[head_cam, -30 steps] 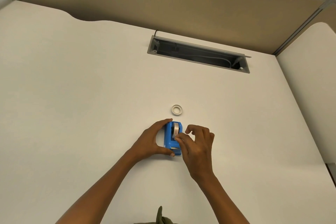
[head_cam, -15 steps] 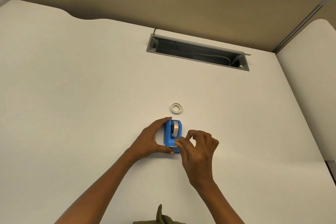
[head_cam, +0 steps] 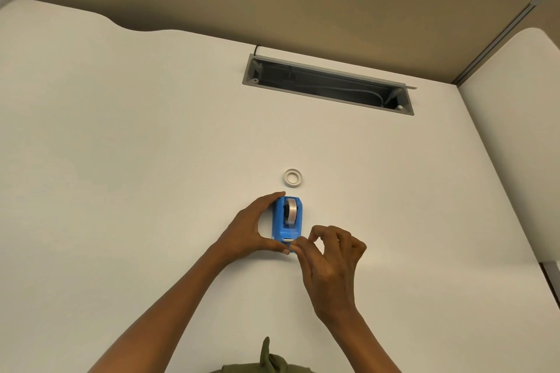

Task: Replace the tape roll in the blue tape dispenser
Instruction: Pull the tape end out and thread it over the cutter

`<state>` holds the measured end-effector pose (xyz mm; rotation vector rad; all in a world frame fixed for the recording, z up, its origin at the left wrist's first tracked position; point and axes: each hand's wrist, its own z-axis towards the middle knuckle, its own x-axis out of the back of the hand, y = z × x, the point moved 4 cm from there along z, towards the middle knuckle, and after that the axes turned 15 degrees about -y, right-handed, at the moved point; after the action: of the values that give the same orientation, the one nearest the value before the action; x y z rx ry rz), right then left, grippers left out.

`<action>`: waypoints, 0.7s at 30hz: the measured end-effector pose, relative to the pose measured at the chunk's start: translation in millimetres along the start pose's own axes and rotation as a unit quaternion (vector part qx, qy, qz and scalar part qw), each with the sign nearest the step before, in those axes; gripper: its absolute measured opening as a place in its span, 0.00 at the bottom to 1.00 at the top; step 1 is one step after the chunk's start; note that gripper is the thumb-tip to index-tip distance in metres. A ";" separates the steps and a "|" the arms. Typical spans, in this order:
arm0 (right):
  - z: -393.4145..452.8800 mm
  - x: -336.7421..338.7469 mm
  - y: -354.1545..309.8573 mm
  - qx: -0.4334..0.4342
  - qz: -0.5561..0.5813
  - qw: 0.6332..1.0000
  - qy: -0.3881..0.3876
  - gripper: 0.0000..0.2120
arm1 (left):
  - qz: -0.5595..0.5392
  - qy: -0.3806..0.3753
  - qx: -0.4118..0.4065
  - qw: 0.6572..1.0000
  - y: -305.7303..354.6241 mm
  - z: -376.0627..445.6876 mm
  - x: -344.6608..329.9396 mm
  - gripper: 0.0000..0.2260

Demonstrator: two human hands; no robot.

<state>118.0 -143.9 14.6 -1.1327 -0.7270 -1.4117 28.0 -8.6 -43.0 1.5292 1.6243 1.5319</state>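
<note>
The blue tape dispenser stands on the white desk with a clear tape roll seated in its well. My left hand grips the dispenser's left side, index finger at its far end and thumb at its near end. My right hand pinches thumb and forefinger together at the cutter end, on the tape's free end as far as I can see. A white empty tape core lies flat on the desk just beyond the dispenser.
An open grey cable tray slot is set into the desk at the back. A tan partition wall rises behind the desk. A second desk surface adjoins on the right.
My right hand has drawn back from over the roll toward me, down to the cutter end of the dispenser. My left hand and the dispenser have stayed in place.
</note>
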 end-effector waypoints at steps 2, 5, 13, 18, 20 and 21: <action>-1.9 -0.2 -0.9 0.008 -0.012 1.000 0.001 0.07 | 0.000 0.000 -0.002 1.000 0.6 0.2 -0.1 0.42; -2.9 0.0 -1.1 0.006 -0.010 1.000 0.002 0.08 | -0.001 0.000 -0.001 1.000 -0.1 0.2 0.0 0.42; -5.7 -4.4 -0.1 -0.004 0.025 1.000 0.008 0.07 | -0.006 0.001 0.001 1.000 -0.9 0.4 -0.4 0.41; -9.7 -15.9 3.6 -0.012 0.015 1.000 -0.019 0.09 | -0.008 0.002 -0.005 1.000 -0.8 0.6 0.5 0.41; -9.5 -16.8 3.5 -0.008 0.012 1.000 -0.016 0.08 | -0.006 0.001 -0.005 1.000 -1.3 0.3 0.7 0.41; -9.2 -16.8 3.1 -0.005 0.012 1.000 -0.012 0.09 | -0.005 0.001 -0.005 1.000 -1.4 0.1 0.7 0.41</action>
<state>117.3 -146.5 -4.5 -1.1655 -0.7222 -1.3856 27.3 -7.7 -44.0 1.5109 1.6204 1.5350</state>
